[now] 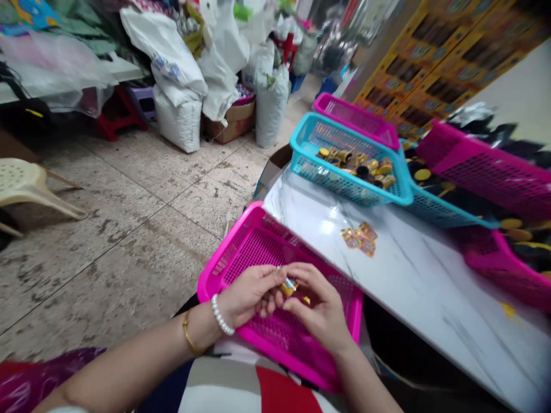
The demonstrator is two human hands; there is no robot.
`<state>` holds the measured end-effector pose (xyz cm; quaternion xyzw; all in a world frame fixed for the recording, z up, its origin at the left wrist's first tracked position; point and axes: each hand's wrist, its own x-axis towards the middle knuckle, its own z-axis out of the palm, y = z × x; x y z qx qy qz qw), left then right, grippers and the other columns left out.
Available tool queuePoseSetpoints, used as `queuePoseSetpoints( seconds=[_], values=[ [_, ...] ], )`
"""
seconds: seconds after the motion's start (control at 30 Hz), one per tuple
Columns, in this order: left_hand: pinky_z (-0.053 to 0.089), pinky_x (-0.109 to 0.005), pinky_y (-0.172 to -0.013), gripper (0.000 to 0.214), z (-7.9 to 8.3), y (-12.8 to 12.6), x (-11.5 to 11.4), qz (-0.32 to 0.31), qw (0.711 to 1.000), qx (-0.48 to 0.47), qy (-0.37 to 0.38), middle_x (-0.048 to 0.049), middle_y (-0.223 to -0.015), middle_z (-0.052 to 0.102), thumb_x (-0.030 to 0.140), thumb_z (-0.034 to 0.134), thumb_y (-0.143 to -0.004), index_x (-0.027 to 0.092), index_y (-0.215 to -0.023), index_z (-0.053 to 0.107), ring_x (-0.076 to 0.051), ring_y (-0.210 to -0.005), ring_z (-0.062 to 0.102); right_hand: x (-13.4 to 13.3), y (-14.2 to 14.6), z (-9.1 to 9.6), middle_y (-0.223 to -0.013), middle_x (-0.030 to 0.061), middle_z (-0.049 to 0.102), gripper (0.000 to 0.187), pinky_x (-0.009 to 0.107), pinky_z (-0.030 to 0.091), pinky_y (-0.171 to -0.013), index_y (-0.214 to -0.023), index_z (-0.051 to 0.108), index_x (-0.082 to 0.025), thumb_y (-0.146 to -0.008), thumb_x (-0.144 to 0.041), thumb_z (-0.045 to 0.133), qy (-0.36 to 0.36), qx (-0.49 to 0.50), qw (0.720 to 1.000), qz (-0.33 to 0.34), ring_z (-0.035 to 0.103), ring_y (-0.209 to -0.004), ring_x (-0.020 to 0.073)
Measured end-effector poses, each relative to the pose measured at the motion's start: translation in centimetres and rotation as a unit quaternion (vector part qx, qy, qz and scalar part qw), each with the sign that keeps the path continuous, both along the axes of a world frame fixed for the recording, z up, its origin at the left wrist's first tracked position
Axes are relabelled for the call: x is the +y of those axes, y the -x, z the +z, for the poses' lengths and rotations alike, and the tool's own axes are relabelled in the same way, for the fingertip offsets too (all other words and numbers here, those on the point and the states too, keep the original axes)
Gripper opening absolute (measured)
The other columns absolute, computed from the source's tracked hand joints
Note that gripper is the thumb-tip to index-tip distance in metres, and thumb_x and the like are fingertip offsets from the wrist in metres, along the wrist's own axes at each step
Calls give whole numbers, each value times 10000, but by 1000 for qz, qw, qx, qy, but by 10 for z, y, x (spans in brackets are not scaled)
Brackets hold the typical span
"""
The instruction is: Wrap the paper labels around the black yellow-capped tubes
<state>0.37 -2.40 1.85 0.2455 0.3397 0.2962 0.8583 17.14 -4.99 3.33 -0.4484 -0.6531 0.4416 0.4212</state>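
Both hands work close together above a shallow magenta plastic mesh basket point(226, 244), pinched narrow around a small gold-and-blue foil-wrapped piece point(289, 287). The left hand point(249, 295), wearing a white pearl bracelet point(221, 316) and a thin gold bangle point(188, 332), and the right hand point(318, 307) grip it between their fingertips. Its short long axis slants up towards the right, though its ends are too small to make out. Just beyond lies a white marble-patterned table point(413, 269), with a small cluster of gold foil wrappers point(359, 239) on it. Farther on, a turquoise plastic mesh basket point(301, 166) holds a heap of gold and black caps point(355, 166). White woven sacks point(178, 117) stand on the worn tiled floor point(129, 229) in the distance.
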Motion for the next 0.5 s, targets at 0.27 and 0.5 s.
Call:
queuePoseSetpoints(
  seconds=[0.27, 0.5],
  values=[
    [288, -157, -355, 497, -17, -3, -3, 38, 999, 14, -16, -21, -614, 634, 565, 709, -740, 137, -979, 624, -59, -391, 483, 103, -50, 65, -847, 44, 712, 191, 331, 600, -643, -1015, 694, -212, -866, -306, 620, -108, -94, 979, -149, 678, -663, 158],
    [297, -173, -417, 336, -10, 16, -8, -8, 997, 53, -60, -12, -658, 616, 445, 717, -782, 130, -888, 663, -46, -452, 467, 146, -112, 105, -1104, 90, 670, 343, 283, 551, -503, -1129, 663, -198, -841, -381, 640, -199, -155, 919, -302, 678, -666, 159]
  ],
)
